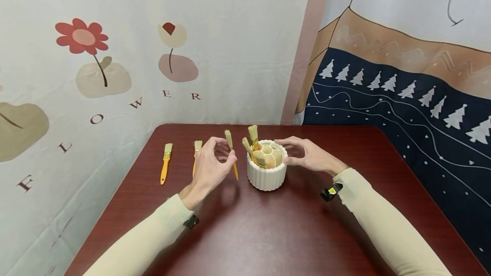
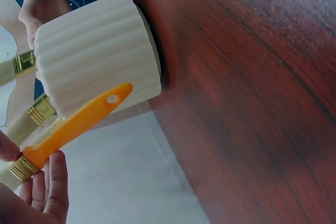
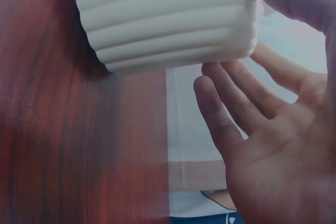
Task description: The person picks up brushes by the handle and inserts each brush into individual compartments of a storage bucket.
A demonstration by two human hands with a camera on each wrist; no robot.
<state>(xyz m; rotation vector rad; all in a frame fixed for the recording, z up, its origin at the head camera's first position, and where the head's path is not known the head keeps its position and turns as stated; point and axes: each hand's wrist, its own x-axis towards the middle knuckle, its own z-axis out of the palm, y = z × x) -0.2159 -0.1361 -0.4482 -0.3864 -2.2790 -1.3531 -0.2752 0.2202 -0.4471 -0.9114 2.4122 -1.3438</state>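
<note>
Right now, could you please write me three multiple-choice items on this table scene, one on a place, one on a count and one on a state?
1. Where does the white ribbed holder stand?
A. on the red-brown table
B. on the floor
C. on a shelf

2. How many orange-handled brushes lie flat on the table, left of the left hand?
A. none
B. two
C. five

3. What is the left hand doing?
A. resting flat on the table
B. pinching a brush
C. lifting the holder

Answers:
1 A: the head view shows its base on the table.
2 B: a near brush and a second brush lie there.
3 B: its fingertips grip the orange handle, while the right hand touches the holder's rim.
</note>
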